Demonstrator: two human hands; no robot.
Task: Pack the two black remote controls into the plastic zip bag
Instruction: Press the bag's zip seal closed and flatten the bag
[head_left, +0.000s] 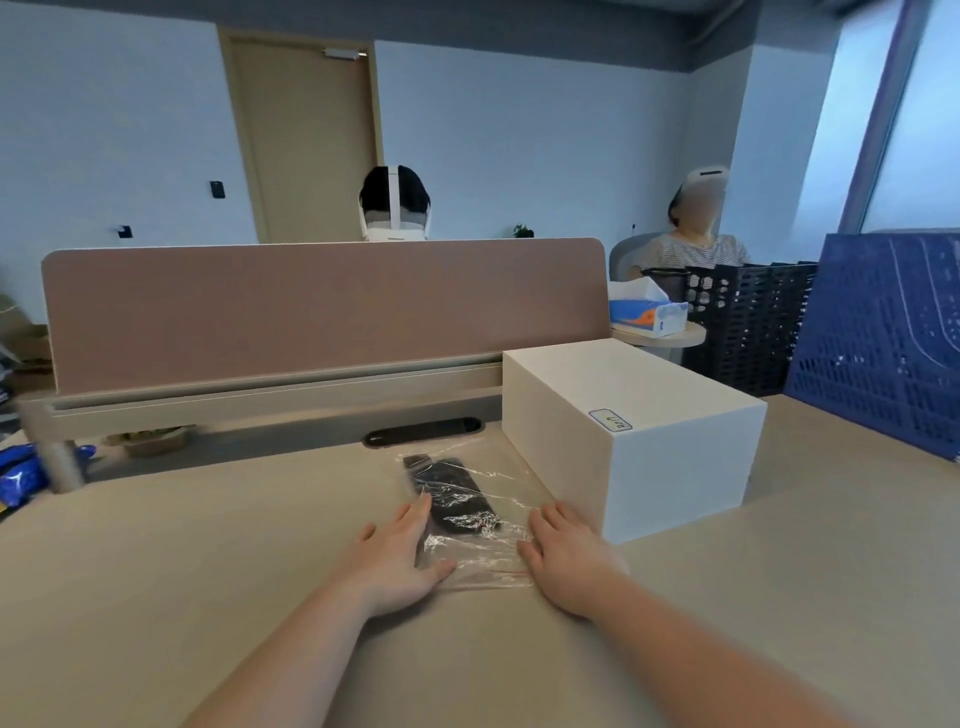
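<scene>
Remotes (451, 496), black, lie inside the clear bag (475, 519) on the tabletop (208, 545), just beside a white box (634, 436). Both hands rest flat, fingers spread: left hand (397, 558) on the bag's left edge, right hand (563, 558) on its right.

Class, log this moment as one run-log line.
stage: sealing | remotes: inside zip bag | left hand, right hand: flat on bag's near end | white box: right
</scene>
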